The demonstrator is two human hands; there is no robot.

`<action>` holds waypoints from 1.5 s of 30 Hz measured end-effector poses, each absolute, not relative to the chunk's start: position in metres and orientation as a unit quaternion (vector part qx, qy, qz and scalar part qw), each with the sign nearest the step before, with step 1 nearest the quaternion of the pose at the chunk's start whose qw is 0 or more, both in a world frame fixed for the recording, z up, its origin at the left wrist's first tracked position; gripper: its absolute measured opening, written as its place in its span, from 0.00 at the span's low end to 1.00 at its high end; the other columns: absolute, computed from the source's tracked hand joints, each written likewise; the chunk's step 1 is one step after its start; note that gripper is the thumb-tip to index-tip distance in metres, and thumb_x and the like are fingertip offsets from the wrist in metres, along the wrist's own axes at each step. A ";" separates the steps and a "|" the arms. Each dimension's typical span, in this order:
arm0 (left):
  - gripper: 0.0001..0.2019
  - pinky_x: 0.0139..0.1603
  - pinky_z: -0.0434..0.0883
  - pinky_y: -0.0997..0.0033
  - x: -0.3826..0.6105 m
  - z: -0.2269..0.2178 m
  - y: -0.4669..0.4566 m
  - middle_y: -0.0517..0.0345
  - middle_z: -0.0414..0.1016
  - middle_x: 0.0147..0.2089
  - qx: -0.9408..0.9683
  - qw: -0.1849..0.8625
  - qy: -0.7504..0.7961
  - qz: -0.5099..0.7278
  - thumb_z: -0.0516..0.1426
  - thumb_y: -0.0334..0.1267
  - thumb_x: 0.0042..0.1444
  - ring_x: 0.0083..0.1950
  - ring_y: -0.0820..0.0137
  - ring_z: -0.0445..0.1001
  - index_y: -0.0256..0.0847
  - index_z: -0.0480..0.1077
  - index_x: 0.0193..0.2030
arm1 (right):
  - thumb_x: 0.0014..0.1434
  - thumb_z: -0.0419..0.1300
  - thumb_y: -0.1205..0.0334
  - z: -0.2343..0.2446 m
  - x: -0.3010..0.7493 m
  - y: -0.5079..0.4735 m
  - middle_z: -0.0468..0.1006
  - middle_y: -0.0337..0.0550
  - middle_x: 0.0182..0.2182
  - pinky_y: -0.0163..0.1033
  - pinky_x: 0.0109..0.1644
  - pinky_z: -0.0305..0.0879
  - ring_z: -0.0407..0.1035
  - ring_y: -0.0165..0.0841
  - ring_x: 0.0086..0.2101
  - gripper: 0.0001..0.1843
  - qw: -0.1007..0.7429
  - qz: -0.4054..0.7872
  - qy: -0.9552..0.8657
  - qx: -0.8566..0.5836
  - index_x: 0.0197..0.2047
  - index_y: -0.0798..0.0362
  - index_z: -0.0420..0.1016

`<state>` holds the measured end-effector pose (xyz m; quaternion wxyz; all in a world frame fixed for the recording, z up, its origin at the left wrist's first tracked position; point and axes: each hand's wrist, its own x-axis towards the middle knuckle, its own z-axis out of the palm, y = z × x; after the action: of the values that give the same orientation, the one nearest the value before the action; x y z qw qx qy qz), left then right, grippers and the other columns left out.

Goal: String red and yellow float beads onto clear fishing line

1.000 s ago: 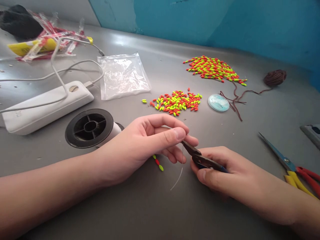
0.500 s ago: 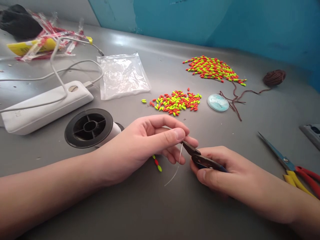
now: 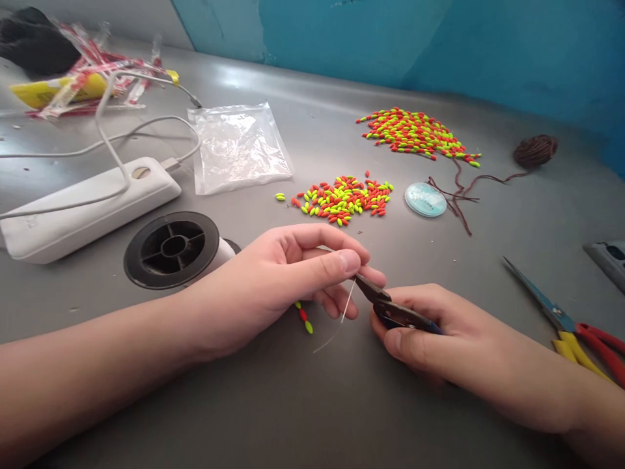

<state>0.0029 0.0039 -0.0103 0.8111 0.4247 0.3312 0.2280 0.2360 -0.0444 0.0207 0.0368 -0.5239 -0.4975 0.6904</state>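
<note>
My right hand (image 3: 434, 345) is wrapped round the handles of dark pliers (image 3: 385, 303), whose jaws point up and left. Thumb and forefinger of my left hand (image 3: 297, 270) pinch together right at the jaw tips, on a thin clear line (image 3: 347, 301). The line's loose end curves down and left below the fingers. Exactly what sits between the fingertips and jaws is hidden. Below my left palm, a short string of yellow-green and red oval beads (image 3: 303, 316) hangs or lies, partly covered by the hand.
Beads lie in a near pile (image 3: 342, 198) and a far pile (image 3: 415, 133). Around them are a round pale-blue case (image 3: 424, 199), a brown cord ball (image 3: 536, 151), scissors (image 3: 559, 316), a black-rimmed spool (image 3: 170, 251), a clear bag (image 3: 241, 150) and a white power bank (image 3: 88, 208).
The line's free end has swung a little to the left and up. Both hands and the pliers keep nearly the same position.
</note>
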 end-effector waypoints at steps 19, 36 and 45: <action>0.09 0.42 0.78 0.78 0.004 -0.014 0.004 0.57 0.87 0.48 0.416 0.816 0.322 0.239 0.65 0.45 0.70 0.38 0.77 0.84 0.42 0.76 0.45 | 0.69 0.59 0.53 0.016 0.240 -0.045 0.62 0.32 0.26 0.37 0.32 0.54 0.56 0.29 0.29 0.15 0.033 0.693 -0.493 -0.525 0.33 0.51 0.64; 0.09 0.42 0.79 0.76 0.004 -0.013 0.002 0.58 0.87 0.48 0.428 0.803 0.329 0.254 0.65 0.46 0.69 0.38 0.76 0.84 0.43 0.78 0.45 | 0.67 0.60 0.55 0.021 0.238 -0.044 0.62 0.31 0.26 0.37 0.32 0.53 0.55 0.28 0.29 0.15 0.025 0.696 -0.482 -0.532 0.32 0.51 0.62; 0.08 0.43 0.79 0.76 0.004 -0.013 0.002 0.56 0.88 0.48 0.421 0.807 0.319 0.265 0.65 0.44 0.69 0.38 0.76 0.84 0.42 0.78 0.45 | 0.65 0.62 0.54 0.021 0.236 -0.044 0.62 0.32 0.26 0.37 0.32 0.54 0.56 0.28 0.29 0.15 0.030 0.686 -0.484 -0.542 0.31 0.51 0.63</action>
<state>0.0039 0.0018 -0.0126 0.8069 0.4211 0.3186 0.2648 0.2360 -0.0439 0.0214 0.0298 -0.5422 -0.4843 0.6860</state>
